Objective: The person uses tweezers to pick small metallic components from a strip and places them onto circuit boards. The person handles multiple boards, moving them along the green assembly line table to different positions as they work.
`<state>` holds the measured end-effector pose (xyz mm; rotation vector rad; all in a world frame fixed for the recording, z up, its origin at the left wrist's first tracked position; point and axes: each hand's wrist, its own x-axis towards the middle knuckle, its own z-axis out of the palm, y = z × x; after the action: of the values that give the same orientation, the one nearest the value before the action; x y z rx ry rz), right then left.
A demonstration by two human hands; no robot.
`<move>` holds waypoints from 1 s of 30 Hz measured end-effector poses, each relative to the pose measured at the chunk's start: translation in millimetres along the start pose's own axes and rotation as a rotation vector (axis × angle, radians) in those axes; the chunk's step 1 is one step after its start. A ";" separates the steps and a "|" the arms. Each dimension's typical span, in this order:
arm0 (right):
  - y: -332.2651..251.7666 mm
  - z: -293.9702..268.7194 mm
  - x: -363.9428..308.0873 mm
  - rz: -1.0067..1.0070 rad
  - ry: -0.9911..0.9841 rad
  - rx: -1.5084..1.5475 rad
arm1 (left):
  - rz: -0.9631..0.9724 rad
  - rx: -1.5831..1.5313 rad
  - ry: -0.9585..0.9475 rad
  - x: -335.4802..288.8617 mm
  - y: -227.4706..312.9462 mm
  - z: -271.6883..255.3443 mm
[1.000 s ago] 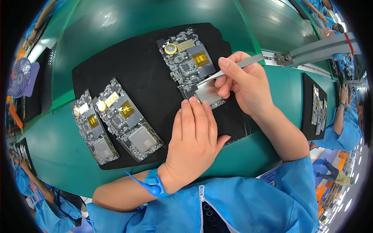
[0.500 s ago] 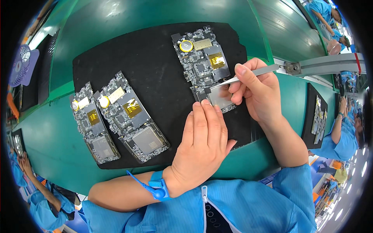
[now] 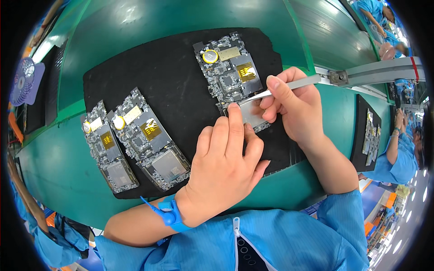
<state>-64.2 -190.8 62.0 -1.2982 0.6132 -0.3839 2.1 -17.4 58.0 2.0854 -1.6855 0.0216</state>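
Observation:
A circuit board [image 3: 224,80] with a yellow-rimmed coin cell and amber tape lies on the black mat. My right hand [image 3: 296,108] holds metal tweezers [image 3: 302,82] between thumb and fingers, their tips at the middle of the board beside the silver shield plate [image 3: 251,113]. Stretched forward, the index finger of my left hand [image 3: 221,158] presses on the board's lower left part, just left of the tweezer tips. Its other fingers are bent and hold nothing. That fingertip hides whatever lies beneath it, and my hands cover part of the board's lower end.
Two similar boards, one farther left [image 3: 108,144] and one nearer [image 3: 151,140], lie side by side on the black mat [image 3: 181,90]. Beneath is a green tabletop [image 3: 58,171]. A purple fan [image 3: 28,81] stands at left; a metal rail [image 3: 379,72] runs at right. Co-workers sit on both sides.
My left hand has shifted left, its fingers going from outstretched together to only the index finger extended on the board. The tweezers remain in my right hand. The view has shifted slightly.

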 end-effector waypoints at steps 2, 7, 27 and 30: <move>4.9 2.5 -7.1 -0.162 0.021 -0.056 | 0.012 0.011 -0.019 -0.2 0.0 -0.6; 16.3 3.2 -19.8 -0.449 -0.087 -0.093 | 0.001 0.068 -0.029 -11.5 10.6 4.5; 16.8 -0.5 -13.3 -1.080 -0.288 -0.735 | 0.028 0.158 -0.017 -10.3 10.5 7.4; 18.4 -1.9 -17.4 -0.961 -0.220 -0.653 | 0.017 0.147 -0.038 -9.7 10.7 4.5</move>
<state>-80.4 -177.7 47.5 -2.2014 -0.1504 -0.8468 -11.5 -11.6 54.8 2.1905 -1.7727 0.1155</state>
